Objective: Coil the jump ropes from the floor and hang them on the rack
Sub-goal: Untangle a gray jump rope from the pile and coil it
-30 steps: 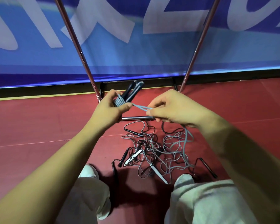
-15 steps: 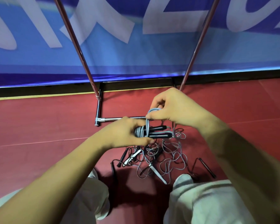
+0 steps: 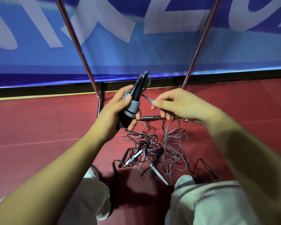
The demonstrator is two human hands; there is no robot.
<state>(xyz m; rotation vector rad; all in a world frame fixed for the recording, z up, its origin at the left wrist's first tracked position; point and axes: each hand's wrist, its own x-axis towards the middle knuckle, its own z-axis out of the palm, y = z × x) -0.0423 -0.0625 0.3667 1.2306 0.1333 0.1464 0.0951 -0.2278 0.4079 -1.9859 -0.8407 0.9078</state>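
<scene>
The left hand [image 3: 118, 111] has its grip closed round a pair of black handles [image 3: 137, 88], held together and tilted up toward the far side. Several tight turns of grey cord [image 3: 133, 107] circle the handles just by the thumb. The right hand [image 3: 182, 104] pinches the free run of that cord just right of the handles, its grip narrow on the strand. From there the cord drops into the tangle [image 3: 154, 151] on the red floor [image 3: 39, 124], near the person's feet.

One rope is therefore only partly coiled, and much of its length looks loose. Other ropes, with black and white handles, lie uncoiled in the tangle. The rack [image 3: 75, 41] stands at the far side, its base bar [image 3: 150, 117] just beyond the tangle. Its top is out of view, so whether any rope hangs there cannot be told. Most of the job appears to remain.
</scene>
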